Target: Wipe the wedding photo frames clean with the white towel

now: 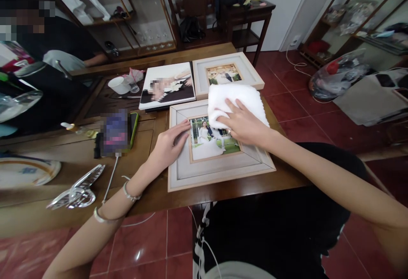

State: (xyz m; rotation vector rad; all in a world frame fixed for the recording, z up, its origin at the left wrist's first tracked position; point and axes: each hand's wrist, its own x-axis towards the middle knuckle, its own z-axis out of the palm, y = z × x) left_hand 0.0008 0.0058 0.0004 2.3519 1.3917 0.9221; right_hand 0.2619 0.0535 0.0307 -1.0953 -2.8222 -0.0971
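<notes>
A pale wooden picture frame (204, 170) with a wedding photo (208, 143) in it lies face up on the wooden table. My right hand (242, 121) presses a folded white towel (239, 96) onto its upper right part, fingers spread over the cloth and partly sunk into its fold. The towel hides part of the photo and the frame's corner. My left hand (170, 145) rests with extended fingers on the frame's left side, its fingertips near the photo's edge.
Behind lie a second framed photo (251, 72) and a photo panel (168, 85). To the left are a phone (134, 130) on a cable, a silver hair clip (79, 189), a white cup (119, 85) and a plate (28, 170). Another person (70, 36) sits across the table.
</notes>
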